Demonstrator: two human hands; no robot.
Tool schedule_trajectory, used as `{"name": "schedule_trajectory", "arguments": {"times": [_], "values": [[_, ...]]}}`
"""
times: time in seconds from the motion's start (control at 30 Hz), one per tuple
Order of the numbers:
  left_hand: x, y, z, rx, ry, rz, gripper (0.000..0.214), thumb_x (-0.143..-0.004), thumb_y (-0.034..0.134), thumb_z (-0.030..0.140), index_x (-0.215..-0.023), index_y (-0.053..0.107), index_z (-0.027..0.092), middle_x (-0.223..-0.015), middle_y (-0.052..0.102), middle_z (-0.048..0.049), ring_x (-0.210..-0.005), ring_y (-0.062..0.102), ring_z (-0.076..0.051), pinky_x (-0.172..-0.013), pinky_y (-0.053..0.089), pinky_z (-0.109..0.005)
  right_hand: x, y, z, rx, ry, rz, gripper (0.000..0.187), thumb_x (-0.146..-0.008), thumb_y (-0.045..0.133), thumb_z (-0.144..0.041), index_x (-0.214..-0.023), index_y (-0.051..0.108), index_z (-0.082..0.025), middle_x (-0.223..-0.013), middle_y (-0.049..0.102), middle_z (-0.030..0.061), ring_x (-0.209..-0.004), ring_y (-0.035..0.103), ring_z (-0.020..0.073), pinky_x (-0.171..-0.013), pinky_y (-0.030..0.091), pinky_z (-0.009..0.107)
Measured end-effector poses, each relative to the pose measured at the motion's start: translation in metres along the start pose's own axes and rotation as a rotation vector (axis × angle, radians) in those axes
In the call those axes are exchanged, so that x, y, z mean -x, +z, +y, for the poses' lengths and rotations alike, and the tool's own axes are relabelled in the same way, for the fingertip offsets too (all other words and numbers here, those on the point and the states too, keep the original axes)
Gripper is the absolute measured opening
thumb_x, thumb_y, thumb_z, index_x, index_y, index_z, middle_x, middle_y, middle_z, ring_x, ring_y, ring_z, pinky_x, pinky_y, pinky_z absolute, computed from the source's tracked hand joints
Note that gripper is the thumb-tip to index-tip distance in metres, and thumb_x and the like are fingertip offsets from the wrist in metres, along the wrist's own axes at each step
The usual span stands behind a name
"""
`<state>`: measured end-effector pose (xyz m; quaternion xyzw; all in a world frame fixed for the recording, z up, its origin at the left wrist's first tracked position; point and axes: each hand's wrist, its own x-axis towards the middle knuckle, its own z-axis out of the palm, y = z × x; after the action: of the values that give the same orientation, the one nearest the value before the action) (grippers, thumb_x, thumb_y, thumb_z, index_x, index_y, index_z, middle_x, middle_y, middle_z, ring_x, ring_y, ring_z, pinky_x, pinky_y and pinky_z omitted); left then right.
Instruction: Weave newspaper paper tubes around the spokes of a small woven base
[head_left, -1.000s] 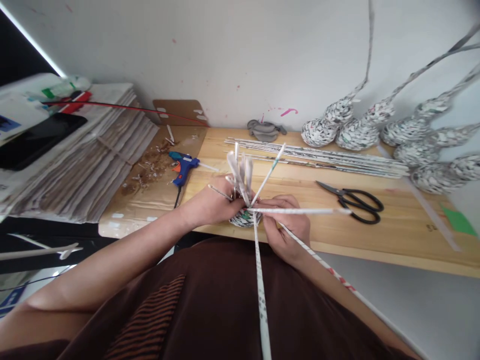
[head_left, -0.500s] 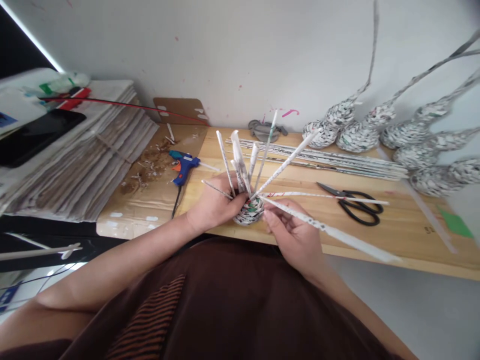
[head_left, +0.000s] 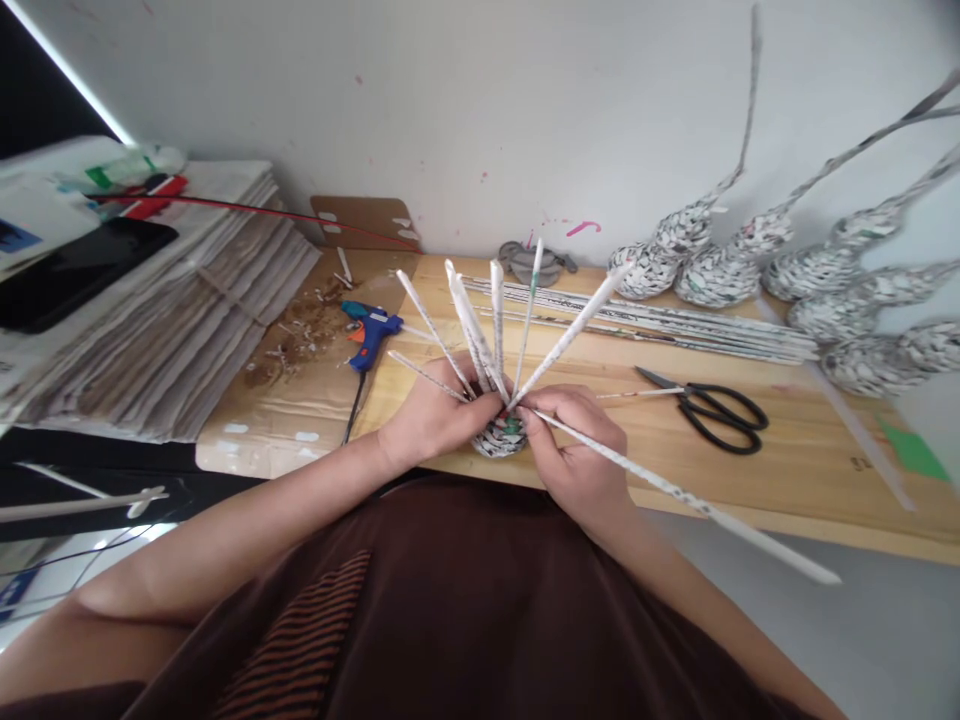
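Note:
A small round piece woven from rolled newspaper [head_left: 501, 438] sits at the table's near edge, with several paper tubes fanning up and out of it. My left hand [head_left: 439, 408] is closed around its left side, the thumb pressed at the rim among the tubes. On the right, my right hand [head_left: 576, 440] pinches a long paper tube [head_left: 637, 470] close to the rim; its white end points down to the right past the table edge. Another thin tube comes out behind the right hand toward the scissors. The far side of the weave is hidden by fingers and tubes.
Black-handled scissors [head_left: 720, 412] lie to the right. Behind are loose paper tubes [head_left: 675, 325], a grey cloth-like item [head_left: 534, 264] and several woven gourd-like pieces [head_left: 720, 265]. At left are a blue glue gun [head_left: 373, 332], cardboard [head_left: 255, 425] and a newspaper stack [head_left: 247, 270] bearing a phone [head_left: 90, 270].
My right hand has moved left and up against the rim, its fingers closing on the tube. That tube's free end has swung lower and to the right. Several upright tubes lean further left.

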<state>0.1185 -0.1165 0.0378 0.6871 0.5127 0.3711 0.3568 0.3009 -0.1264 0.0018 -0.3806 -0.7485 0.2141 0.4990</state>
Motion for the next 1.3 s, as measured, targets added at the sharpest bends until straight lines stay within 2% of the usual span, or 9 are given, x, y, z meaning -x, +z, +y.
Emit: {"name": "schedule_trajectory", "arguments": {"times": [0.2, 0.37, 0.47, 0.6, 0.73, 0.83, 1.0, 1.2, 1.3], "values": [[-0.001, -0.005, -0.003, 0.206, -0.18, -0.09, 0.015, -0.083, 0.062, 0.023, -0.087, 0.073, 0.013, -0.074, 0.073, -0.0027, -0.063, 0.067, -0.014, -0.059, 0.057, -0.023, 0.005, 0.002, 0.004, -0.055, 0.043, -0.016, 0.011, -0.091, 0.065, -0.016, -0.091, 0.07, -0.025, -0.095, 0.075, 0.0045, -0.096, 0.068, 0.0225, -0.09, 0.053, 0.041], [-0.003, -0.028, -0.005, 0.166, -0.058, -0.376, 0.026, -0.076, 0.073, 0.02, -0.102, 0.071, 0.015, -0.095, 0.076, -0.0076, -0.086, 0.072, -0.019, -0.078, 0.06, -0.03, 0.006, 0.002, 0.005, -0.053, 0.065, -0.002, 0.008, -0.089, 0.069, -0.017, -0.087, 0.071, -0.025, -0.093, 0.073, 0.0048, -0.094, 0.067, 0.0219, -0.087, 0.053, 0.039], [-0.009, -0.039, -0.008, 0.152, -0.002, -0.469, 0.033, -0.077, 0.074, 0.018, -0.11, 0.069, 0.017, -0.105, 0.075, -0.0095, -0.095, 0.071, -0.021, -0.081, 0.06, -0.032, 0.005, 0.003, 0.005, -0.068, 0.085, -0.007, 0.007, -0.089, 0.069, -0.019, -0.087, 0.072, -0.025, -0.092, 0.074, 0.005, -0.094, 0.068, 0.0227, -0.087, 0.054, 0.04], [-0.016, -0.036, -0.013, 0.034, 0.071, -0.428, 0.023, -0.079, 0.076, 0.023, -0.1, 0.071, 0.015, -0.093, 0.075, -0.0067, -0.085, 0.071, -0.019, -0.078, 0.058, -0.03, 0.004, 0.005, 0.007, -0.065, 0.109, -0.01, 0.005, -0.088, 0.07, -0.021, -0.086, 0.072, -0.025, -0.091, 0.075, 0.0045, -0.091, 0.069, 0.023, -0.085, 0.055, 0.04], [-0.012, -0.024, -0.018, 0.0, 0.12, -0.251, 0.018, -0.078, 0.079, 0.024, -0.091, 0.07, 0.015, -0.086, 0.072, -0.0045, -0.077, 0.069, -0.017, -0.071, 0.056, -0.027, -0.004, 0.001, 0.012, -0.082, 0.119, -0.03, 0.005, -0.088, 0.07, -0.021, -0.083, 0.07, -0.024, -0.091, 0.074, 0.0042, -0.089, 0.069, 0.0223, -0.083, 0.054, 0.039], [-0.004, -0.019, -0.021, 0.029, 0.128, -0.157, 0.019, -0.077, 0.081, 0.024, -0.09, 0.07, 0.015, -0.085, 0.072, -0.004, -0.077, 0.069, -0.017, -0.073, 0.056, -0.028, -0.014, -0.003, 0.013, -0.113, 0.12, -0.115, 0.005, -0.087, 0.069, -0.019, -0.083, 0.069, -0.022, -0.089, 0.073, 0.0038, -0.087, 0.069, 0.0213, -0.083, 0.054, 0.038], [-0.003, -0.025, -0.017, 0.185, 0.076, -0.248, 0.019, -0.077, 0.08, 0.028, -0.084, 0.068, 0.015, -0.08, 0.072, -0.0037, -0.075, 0.069, -0.017, -0.071, 0.056, -0.027, -0.02, -0.002, 0.012, -0.216, 0.21, -0.247, 0.006, -0.086, 0.067, -0.018, -0.091, 0.071, -0.02, -0.09, 0.074, 0.0036, -0.085, 0.069, 0.0195, -0.078, 0.054, 0.034], [-0.013, -0.038, -0.017, 0.256, 0.048, -0.421, 0.032, -0.087, 0.071, 0.047, -0.086, 0.069, 0.015, -0.08, 0.07, -0.0052, -0.071, 0.066, -0.016, -0.066, 0.056, -0.026, -0.016, 0.001, 0.014, -0.273, 0.27, -0.254, 0.009, -0.088, 0.065, -0.019, -0.095, 0.07, -0.018, -0.094, 0.074, 0.0053, -0.088, 0.069, 0.0195, -0.081, 0.054, 0.034], [-0.016, -0.037, -0.021, 0.294, 0.008, -0.405, 0.04, -0.089, 0.066, 0.054, -0.089, 0.069, 0.014, -0.078, 0.069, -0.0057, -0.065, 0.065, -0.015, -0.062, 0.056, -0.026, -0.019, 0.0, 0.017, -0.281, 0.264, -0.263, 0.009, -0.088, 0.064, -0.018, -0.095, 0.07, -0.018, -0.094, 0.074, 0.0058, -0.087, 0.069, 0.0196, -0.082, 0.054, 0.034]]}}
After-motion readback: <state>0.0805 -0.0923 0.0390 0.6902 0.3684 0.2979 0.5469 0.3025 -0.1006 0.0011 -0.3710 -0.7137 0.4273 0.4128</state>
